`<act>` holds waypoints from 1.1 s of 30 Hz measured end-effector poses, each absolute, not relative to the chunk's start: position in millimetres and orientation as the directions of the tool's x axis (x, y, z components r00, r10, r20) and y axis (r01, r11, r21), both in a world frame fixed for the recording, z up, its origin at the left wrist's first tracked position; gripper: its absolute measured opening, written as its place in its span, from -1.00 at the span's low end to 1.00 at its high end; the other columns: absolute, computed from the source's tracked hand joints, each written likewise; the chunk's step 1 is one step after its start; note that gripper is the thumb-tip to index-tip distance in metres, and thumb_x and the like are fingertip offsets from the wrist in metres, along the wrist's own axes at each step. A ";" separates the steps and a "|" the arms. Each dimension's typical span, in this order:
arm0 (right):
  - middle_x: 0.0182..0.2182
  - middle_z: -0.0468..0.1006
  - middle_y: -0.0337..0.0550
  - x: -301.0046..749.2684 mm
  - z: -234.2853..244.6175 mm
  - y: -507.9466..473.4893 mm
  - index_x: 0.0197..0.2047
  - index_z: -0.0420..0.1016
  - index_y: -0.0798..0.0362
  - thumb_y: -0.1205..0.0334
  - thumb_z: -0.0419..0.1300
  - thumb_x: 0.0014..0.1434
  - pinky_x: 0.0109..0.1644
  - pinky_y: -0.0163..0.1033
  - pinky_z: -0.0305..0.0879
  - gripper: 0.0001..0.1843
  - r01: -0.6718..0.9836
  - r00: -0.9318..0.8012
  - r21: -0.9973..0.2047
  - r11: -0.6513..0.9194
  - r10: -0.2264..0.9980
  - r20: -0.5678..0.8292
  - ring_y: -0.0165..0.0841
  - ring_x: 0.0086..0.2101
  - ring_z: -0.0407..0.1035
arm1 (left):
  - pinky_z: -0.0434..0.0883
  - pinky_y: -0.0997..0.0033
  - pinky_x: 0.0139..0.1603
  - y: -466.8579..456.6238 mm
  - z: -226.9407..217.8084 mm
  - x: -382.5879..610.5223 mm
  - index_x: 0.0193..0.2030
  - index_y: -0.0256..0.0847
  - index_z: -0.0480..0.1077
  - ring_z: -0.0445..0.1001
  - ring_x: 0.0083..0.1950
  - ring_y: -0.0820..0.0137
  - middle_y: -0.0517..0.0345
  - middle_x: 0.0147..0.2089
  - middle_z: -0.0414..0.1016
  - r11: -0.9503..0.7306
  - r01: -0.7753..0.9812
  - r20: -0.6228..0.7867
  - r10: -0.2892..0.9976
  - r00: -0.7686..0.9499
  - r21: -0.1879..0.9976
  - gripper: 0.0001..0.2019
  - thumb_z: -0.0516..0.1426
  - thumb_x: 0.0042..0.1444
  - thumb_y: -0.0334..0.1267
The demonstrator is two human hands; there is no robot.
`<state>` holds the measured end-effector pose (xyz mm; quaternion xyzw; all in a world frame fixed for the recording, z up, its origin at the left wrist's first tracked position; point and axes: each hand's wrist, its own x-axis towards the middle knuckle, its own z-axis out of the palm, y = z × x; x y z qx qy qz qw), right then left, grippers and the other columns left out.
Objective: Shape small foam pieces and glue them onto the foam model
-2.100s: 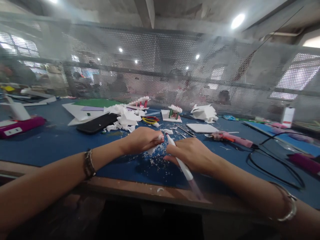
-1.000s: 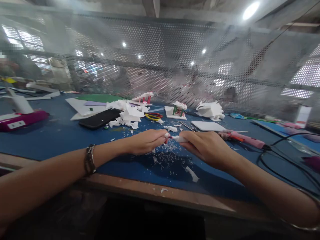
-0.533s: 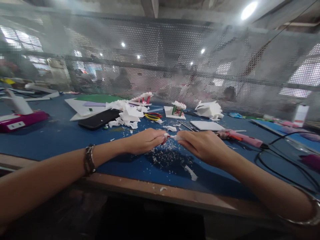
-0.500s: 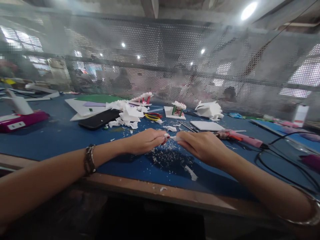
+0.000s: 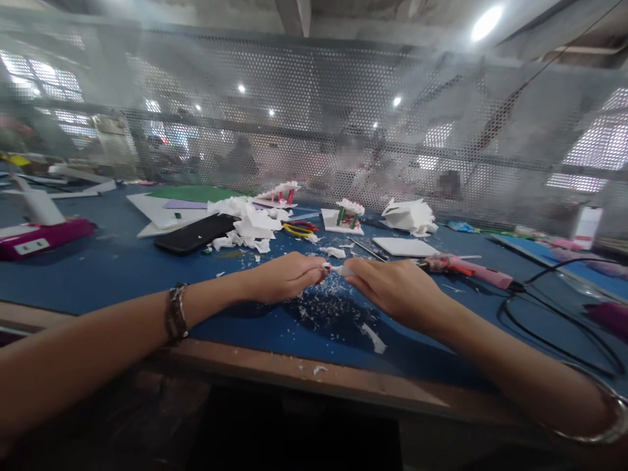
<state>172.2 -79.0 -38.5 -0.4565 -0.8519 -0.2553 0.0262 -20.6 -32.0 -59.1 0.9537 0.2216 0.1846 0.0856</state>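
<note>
My left hand [image 5: 284, 276] and my right hand [image 5: 392, 288] meet above the blue table mat [image 5: 98, 268], both with fingers pinched closed. Between their fingertips is a small white piece with a red part [image 5: 332, 269]; I cannot make out exactly what it is. Beneath the hands lie several small white shavings [image 5: 333, 307], and a larger white scrap [image 5: 373, 338] lies nearer the table's front edge. My left wrist wears a dark bracelet [image 5: 174, 313] and my right wrist a silver bangle [image 5: 596, 425].
A black phone [image 5: 193, 233], a heap of white foam scraps [image 5: 250, 226], yellow-and-red scissors [image 5: 297, 229], small white models [image 5: 349, 216], a white sheet [image 5: 405, 246], a pink glue gun [image 5: 466, 268] with a black cable [image 5: 549, 314] and a magenta box [image 5: 44, 235] lie beyond. A perforated mesh screen [image 5: 314, 131] stands behind.
The long white stick my right hand held two seconds ago is gone from it. Both hands have risen a little and now pinch the small white-and-red piece together; barely any motion over the last second.
</note>
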 end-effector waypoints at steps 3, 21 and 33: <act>-0.50 0.48 -0.14 171.0 -38.0 -79.7 -0.26 0.26 0.07 0.11 -0.31 0.20 -0.59 -0.31 -0.25 -0.61 0.813 -0.549 0.415 0.408 0.774 0.316 -0.36 -0.58 0.33 | 0.11 0.49 -0.43 -31.0 -59.7 -20.1 -0.47 -0.22 0.09 0.17 -0.50 0.48 0.22 -0.55 0.15 -0.893 0.390 0.326 0.446 0.834 0.225 -0.75 -0.27 0.15 -0.28; -0.53 0.48 -0.11 169.4 -36.4 -82.5 -0.28 0.26 0.07 0.13 -0.32 0.20 -0.60 -0.31 -0.27 -0.61 0.816 -0.550 0.418 0.401 0.761 0.344 -0.35 -0.59 0.32 | 0.12 0.45 -0.48 -30.5 -57.9 -20.9 -0.30 -0.27 0.19 0.31 -0.46 0.37 0.07 -0.48 0.35 -0.795 0.603 0.336 0.550 0.765 -0.071 -0.71 -0.29 0.16 -0.25; -0.55 0.48 -0.14 168.8 -39.4 -81.1 -0.29 0.23 0.06 0.11 -0.31 0.20 -0.60 -0.31 -0.27 -0.64 0.886 -0.444 0.332 0.324 0.800 0.404 -0.37 -0.64 0.28 | 0.19 0.41 -0.42 -28.5 -56.2 -20.9 -0.22 -0.25 0.28 0.38 -0.34 0.36 0.04 -0.33 0.43 -0.753 0.640 0.481 0.510 0.713 -0.150 -0.71 -0.22 0.16 -0.26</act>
